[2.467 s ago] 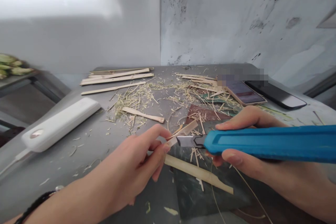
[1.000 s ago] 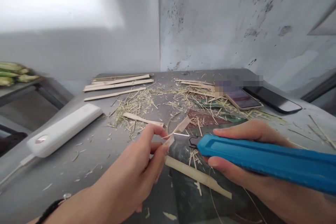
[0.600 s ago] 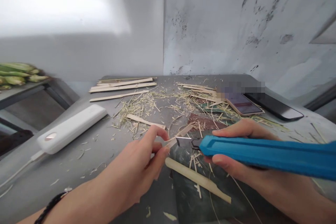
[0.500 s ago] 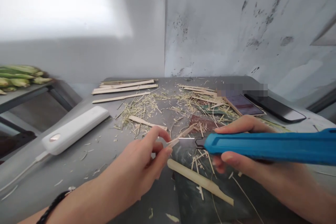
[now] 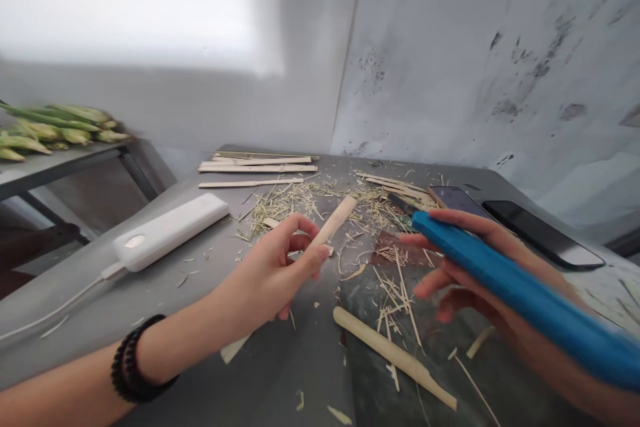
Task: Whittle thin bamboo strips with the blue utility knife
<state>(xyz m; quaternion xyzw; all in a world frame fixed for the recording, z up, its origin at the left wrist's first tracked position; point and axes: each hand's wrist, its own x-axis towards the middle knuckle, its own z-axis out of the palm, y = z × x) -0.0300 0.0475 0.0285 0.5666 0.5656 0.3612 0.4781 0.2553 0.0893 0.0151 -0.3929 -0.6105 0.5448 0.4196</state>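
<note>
A pale, flat bamboo strip (image 5: pixel 338 219) is pinched between the thumb and fingers of my left hand (image 5: pixel 267 270). Its bare end points up and away; the lower end is hidden by the hand. My right hand (image 5: pixel 510 340) holds a blue utility knife (image 5: pixel 500 280), whose dark tip points to the upper left, apart from the strip. Some fingers of that hand are loosely spread below the handle. Between and below the hands, a shaped bamboo piece with a narrowed end (image 5: pixel 395 353) lies on a dark mat (image 5: pixel 400 400).
Thin shavings (image 5: pixel 280 203) litter the grey table (image 5: pixel 190 347). Bamboo strips (image 5: pixel 260 167) lie at the back. A white power bank (image 5: pixel 170 230) with a cable sits left, and two phones (image 5: pixel 543 230) right. Corn cobs (image 5: pixel 60 130) rest on a side shelf.
The knife has come away from the bamboo strip and tilted, its tip now up and left. My left hand has turned the strip so its broad face shows. The view has shifted slightly left.
</note>
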